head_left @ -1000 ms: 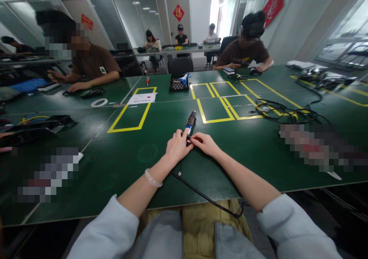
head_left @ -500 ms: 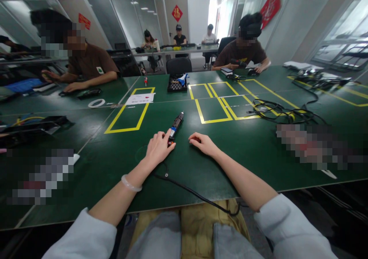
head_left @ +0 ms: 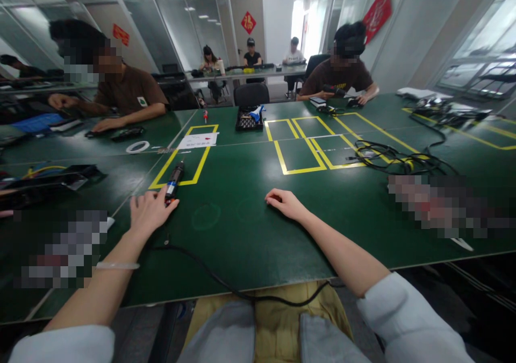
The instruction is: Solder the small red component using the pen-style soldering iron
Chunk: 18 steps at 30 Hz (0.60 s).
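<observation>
My left hand [head_left: 149,212] grips the rear of a dark electric screwdriver [head_left: 176,177] with a blue band. The screwdriver lies low over the green table, its thin tip pointing away from me into the near end of a yellow-taped rectangle [head_left: 197,173]. From its back end a black cord [head_left: 209,270] runs across the tabletop and over the front edge toward my lap. My right hand [head_left: 284,200] rests on the table to the right, fingers loosely curled, with nothing visible in it.
A white paper sheet [head_left: 198,140] crosses the taped rectangle. Behind it lies a red-handled screwdriver [head_left: 205,116]. A black tray [head_left: 244,122] with small parts stands farther back. Coiled black cables [head_left: 382,152] lie right; a tape roll [head_left: 137,147] left. Two co-workers sit across the table.
My left hand has moved left with the electric screwdriver, from the middle of the table to the taped rectangle, dragging the cord along. My right hand has stayed put.
</observation>
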Each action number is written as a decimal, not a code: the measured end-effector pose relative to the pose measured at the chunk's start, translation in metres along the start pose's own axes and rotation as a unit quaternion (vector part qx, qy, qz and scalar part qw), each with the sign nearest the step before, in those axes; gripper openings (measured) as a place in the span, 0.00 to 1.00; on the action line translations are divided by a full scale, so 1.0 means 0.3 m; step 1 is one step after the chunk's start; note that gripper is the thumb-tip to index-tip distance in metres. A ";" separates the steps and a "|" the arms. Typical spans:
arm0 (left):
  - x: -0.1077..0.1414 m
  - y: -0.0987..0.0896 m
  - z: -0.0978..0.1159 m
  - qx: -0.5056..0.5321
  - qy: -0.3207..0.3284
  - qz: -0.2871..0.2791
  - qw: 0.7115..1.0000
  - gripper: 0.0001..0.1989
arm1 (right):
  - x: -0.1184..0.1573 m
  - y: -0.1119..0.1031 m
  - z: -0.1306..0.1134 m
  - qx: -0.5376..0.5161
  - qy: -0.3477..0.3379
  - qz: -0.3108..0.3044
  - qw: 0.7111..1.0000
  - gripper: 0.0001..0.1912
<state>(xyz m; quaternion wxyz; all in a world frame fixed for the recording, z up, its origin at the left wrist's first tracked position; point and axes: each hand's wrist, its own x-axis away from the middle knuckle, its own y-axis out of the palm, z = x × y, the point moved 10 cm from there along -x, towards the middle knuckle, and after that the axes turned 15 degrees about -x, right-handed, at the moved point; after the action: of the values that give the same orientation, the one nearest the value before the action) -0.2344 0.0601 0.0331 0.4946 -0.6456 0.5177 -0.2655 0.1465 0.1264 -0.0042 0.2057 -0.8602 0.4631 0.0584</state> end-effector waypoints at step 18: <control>-0.006 -0.041 -0.130 -0.006 -0.104 0.062 0.993 0.17 | -0.007 0.013 0.007 0.007 0.004 -0.009 1.000 0.09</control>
<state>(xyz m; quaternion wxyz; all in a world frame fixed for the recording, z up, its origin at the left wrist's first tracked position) -0.2633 0.0473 0.0591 0.5575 -0.6389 0.5044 -0.1630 0.1423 0.1269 -0.0068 0.2101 -0.8630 0.4567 0.0503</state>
